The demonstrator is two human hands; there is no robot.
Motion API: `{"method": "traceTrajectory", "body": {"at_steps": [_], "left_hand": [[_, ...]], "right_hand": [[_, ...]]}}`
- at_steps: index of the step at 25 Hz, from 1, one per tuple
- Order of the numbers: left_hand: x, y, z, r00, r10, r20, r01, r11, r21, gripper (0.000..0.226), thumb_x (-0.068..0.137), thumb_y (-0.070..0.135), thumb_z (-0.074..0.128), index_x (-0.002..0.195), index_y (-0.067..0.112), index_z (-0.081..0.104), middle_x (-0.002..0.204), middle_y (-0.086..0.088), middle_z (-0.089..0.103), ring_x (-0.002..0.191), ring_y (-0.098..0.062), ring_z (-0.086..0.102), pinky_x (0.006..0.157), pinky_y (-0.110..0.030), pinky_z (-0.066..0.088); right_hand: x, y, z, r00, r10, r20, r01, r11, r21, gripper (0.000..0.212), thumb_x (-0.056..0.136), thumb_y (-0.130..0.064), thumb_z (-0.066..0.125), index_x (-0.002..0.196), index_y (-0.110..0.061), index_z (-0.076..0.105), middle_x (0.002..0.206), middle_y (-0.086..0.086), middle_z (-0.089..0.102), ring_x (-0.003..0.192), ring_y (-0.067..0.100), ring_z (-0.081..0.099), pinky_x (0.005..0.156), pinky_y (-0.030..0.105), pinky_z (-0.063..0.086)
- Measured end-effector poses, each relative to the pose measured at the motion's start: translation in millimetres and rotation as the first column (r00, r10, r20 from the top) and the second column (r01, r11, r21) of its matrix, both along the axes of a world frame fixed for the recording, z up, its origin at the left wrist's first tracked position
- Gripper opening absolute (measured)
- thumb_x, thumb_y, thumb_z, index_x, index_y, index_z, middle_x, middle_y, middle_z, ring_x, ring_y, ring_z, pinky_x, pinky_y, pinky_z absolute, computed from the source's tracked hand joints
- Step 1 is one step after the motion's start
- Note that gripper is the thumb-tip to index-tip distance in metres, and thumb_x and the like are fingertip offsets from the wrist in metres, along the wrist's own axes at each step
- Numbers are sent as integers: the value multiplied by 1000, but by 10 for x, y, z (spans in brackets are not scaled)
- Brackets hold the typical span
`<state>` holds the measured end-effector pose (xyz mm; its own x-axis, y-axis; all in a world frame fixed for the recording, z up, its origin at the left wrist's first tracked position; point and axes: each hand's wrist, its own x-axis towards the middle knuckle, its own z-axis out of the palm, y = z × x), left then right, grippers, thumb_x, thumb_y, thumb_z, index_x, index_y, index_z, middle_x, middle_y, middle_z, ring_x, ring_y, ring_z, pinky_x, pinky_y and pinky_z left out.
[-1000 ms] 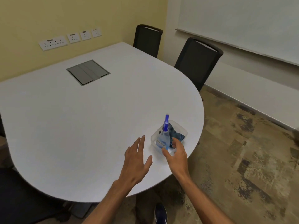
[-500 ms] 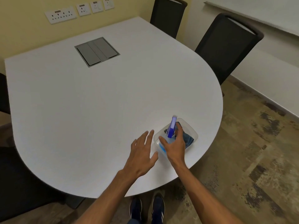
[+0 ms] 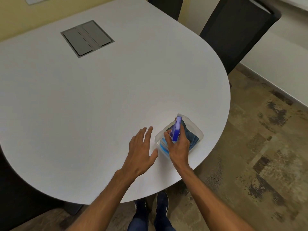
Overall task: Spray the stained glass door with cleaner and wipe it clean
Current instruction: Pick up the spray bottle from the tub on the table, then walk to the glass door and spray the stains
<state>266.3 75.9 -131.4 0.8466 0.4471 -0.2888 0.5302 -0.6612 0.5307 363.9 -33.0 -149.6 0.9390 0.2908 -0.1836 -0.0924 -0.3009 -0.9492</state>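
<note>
A spray bottle (image 3: 176,129) with a blue trigger head stands in a clear plastic tub (image 3: 197,130) near the right edge of the white table (image 3: 100,97). My right hand (image 3: 179,147) is wrapped around the bottle's neck and body, fingers closed on it. A dark blue cloth (image 3: 191,136) lies in the tub behind the bottle, partly hidden by my hand. My left hand (image 3: 141,150) hovers flat over the table just left of the tub, fingers spread, holding nothing. No glass door is in view.
A grey cable hatch (image 3: 87,38) is set into the table at the back. Two black chairs (image 3: 236,30) stand beyond the table's far right curve. Patterned floor lies to the right; my shoes (image 3: 151,207) show under the table edge.
My right hand reached into the tub and closed around the spray bottle. My left hand stayed open beside the tub. The view has tilted down and moved closer.
</note>
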Motion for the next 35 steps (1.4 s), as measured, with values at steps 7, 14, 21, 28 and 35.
{"method": "traceTrajectory", "body": {"at_steps": [7, 14, 21, 28, 35], "left_hand": [[33, 3, 171, 995, 57, 84, -57, 998, -11, 87, 83, 64, 41, 158, 33, 9, 170, 1, 0, 157, -24, 10, 125, -48, 13], [-32, -68, 360, 986, 2, 165, 0, 1000, -10, 87, 83, 66, 46, 156, 39, 7, 170, 5, -5, 157, -23, 9, 123, -48, 15], [-63, -49, 600, 963, -186, 193, 190, 982, -4, 86, 82, 65, 45, 157, 34, 16, 170, 5, 3, 156, -22, 15, 122, -51, 24], [-217, -117, 716, 886, -415, 208, 423, 906, 9, 69, 94, 47, 59, 154, 31, 30, 167, 3, 21, 149, -22, 33, 115, -50, 42], [-362, -621, 807, 714, -642, 279, 664, 747, 22, 59, 96, 45, 58, 150, 30, 39, 164, 3, 27, 146, -21, 37, 109, -47, 48]], "right_hand": [[33, -86, 290, 992, -7, 129, -4, 996, 85, 65, 88, -20, 77, 146, -9, 49, 124, 5, 60, 100, 14, 62, 72, -5, 44], [-22, -248, 616, 972, -15, 235, -5, 996, 84, 55, 89, -19, 77, 137, -17, 50, 117, -4, 60, 92, 9, 63, 76, -5, 44], [-376, -451, 799, 956, -146, 256, 141, 989, 39, 49, 91, -12, 75, 117, -39, 43, 98, -25, 52, 88, -6, 65, 65, -1, 47], [-1002, -693, 841, 880, -356, 316, 358, 932, 54, 36, 90, -24, 76, 111, -40, 52, 81, -11, 58, 72, 0, 62, 63, 9, 53], [-1671, -1171, 885, 751, -588, 300, 606, 794, 40, 35, 91, -31, 73, 121, -18, 64, 68, -2, 60, 61, 12, 61, 62, 11, 52]]}}
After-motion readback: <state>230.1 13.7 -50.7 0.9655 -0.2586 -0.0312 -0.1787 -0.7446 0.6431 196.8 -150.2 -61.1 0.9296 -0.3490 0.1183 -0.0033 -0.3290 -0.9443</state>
